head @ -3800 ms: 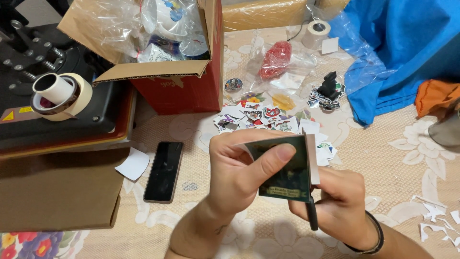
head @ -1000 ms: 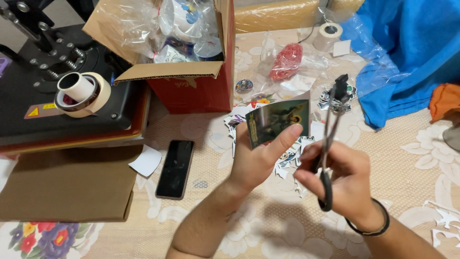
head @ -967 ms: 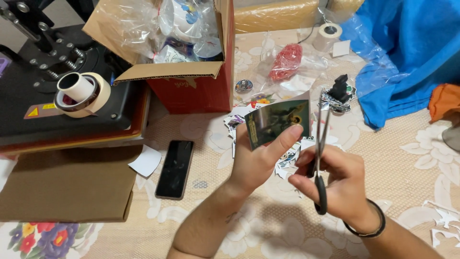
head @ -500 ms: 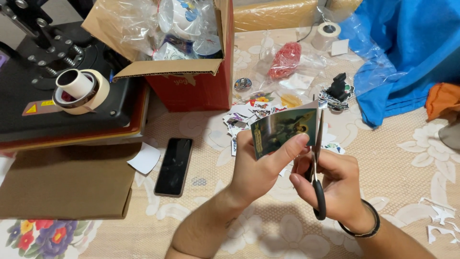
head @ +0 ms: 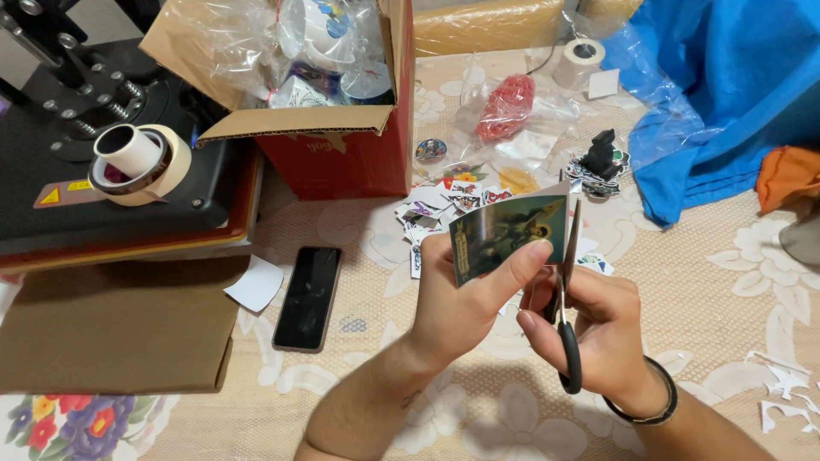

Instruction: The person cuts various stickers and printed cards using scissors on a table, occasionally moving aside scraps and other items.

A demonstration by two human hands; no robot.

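My left hand [head: 461, 294] pinches a small dark green printed picture card [head: 506, 232], held upright above the table with the thumb across its lower right corner. My right hand [head: 598, 329] grips black-handled scissors [head: 567, 290], blades pointing up along the card's right edge. A white strip of the card's border stands just right of the blades. Below the card lies a pile of small cut-out stickers [head: 444, 205].
A black phone [head: 307, 297] lies left of my hands. A red cardboard box [head: 342, 111] full of plastic bags stands behind. A heat press [head: 111, 196] with tape rolls [head: 141, 162] is at left; blue cloth [head: 726, 94] at right. Paper scraps [head: 786, 393] lie near the right edge.
The scissors have moved in from beside the card to its right edge, blades now nearly closed along it. Both hands dropped slightly lower and came together.
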